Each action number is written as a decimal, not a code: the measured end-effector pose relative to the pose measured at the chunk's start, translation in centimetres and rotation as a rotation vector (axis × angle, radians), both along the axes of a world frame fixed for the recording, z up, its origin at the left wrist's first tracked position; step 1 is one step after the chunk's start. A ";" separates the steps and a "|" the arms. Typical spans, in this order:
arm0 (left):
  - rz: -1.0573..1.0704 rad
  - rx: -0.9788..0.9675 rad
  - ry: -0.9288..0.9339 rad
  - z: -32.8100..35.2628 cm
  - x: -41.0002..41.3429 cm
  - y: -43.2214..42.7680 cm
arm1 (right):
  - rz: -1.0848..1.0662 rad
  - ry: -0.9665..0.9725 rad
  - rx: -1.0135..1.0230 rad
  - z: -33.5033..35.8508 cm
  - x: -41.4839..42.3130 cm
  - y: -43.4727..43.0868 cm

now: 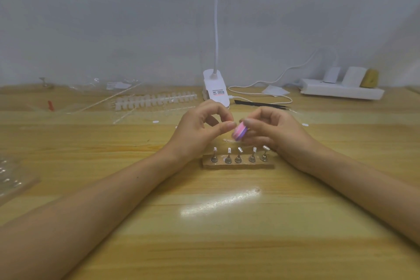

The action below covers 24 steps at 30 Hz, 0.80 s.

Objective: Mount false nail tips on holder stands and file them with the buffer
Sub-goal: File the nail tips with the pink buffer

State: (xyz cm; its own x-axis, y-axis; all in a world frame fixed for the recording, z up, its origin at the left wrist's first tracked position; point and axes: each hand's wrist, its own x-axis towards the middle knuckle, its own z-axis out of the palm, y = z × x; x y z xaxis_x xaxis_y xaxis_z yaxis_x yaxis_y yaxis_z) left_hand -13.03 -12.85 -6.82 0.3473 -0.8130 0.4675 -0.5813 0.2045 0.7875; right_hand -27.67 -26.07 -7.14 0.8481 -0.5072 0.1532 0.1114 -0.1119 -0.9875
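At centre, the right hand (276, 135) pinches the pink buffer (240, 133), with the left hand (200, 130) touching it. Stands (238, 158) are just toward 6 o'clock, a lamp (215, 90) toward 12.

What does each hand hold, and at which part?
The right hand pinches the pink buffer at its right end. Whether the left hand pinches anything cannot be told.
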 end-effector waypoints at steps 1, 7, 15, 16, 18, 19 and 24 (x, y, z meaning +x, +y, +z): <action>0.000 0.002 0.001 0.0 0.0 0.0 | -0.009 -0.024 0.045 0.0 0.0 -0.2; -0.015 0.010 -0.014 -0.1 0.0 0.0 | -0.016 -0.025 0.035 -0.2 0.1 -0.2; -0.011 0.006 -0.010 -0.1 0.0 -0.1 | -0.063 -0.056 0.065 -0.2 0.0 -0.2; -0.001 -0.001 -0.008 -0.1 0.0 -0.1 | -0.053 -0.040 0.058 -0.1 0.0 -0.2; 0.004 -0.010 -0.010 -0.1 0.0 -0.1 | 0.025 0.029 -0.045 0.0 0.1 0.2; -0.001 -0.007 -0.014 0.0 0.0 0.0 | 0.038 0.030 -0.071 0.0 0.1 0.3; 0.004 -0.008 -0.009 -0.1 0.0 0.0 | -0.013 -0.010 -0.003 -0.1 0.0 -0.2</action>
State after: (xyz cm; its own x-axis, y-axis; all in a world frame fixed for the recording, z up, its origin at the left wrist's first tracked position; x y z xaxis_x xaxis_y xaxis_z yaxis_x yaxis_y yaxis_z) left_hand -13.03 -12.86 -6.87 0.3465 -0.8077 0.4770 -0.5893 0.2082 0.7806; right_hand -27.68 -26.24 -7.21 0.8401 -0.5173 0.1631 0.1196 -0.1166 -0.9859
